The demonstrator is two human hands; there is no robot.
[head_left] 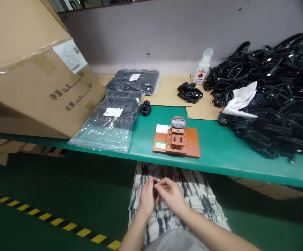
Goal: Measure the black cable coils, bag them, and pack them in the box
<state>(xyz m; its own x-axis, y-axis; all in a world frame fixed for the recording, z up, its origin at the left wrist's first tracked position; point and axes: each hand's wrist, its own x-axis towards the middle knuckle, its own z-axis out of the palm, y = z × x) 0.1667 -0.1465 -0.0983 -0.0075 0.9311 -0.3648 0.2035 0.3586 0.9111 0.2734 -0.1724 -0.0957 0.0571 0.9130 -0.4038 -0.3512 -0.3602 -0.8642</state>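
Both my hands are low over my lap, below the green table's front edge. My left hand and my right hand are closed together around a small coiled black cable, mostly hidden between the fingers. On the table straight ahead stands a brown fixture plate with a round digital gauge on top. A single coiled black cable lies left of it.
A large heap of black cables with a white cloth fills the table's right. Two clear bags of cables and a big cardboard box sit left. A white bottle stands at the back wall. Yellow-black floor tape runs lower left.
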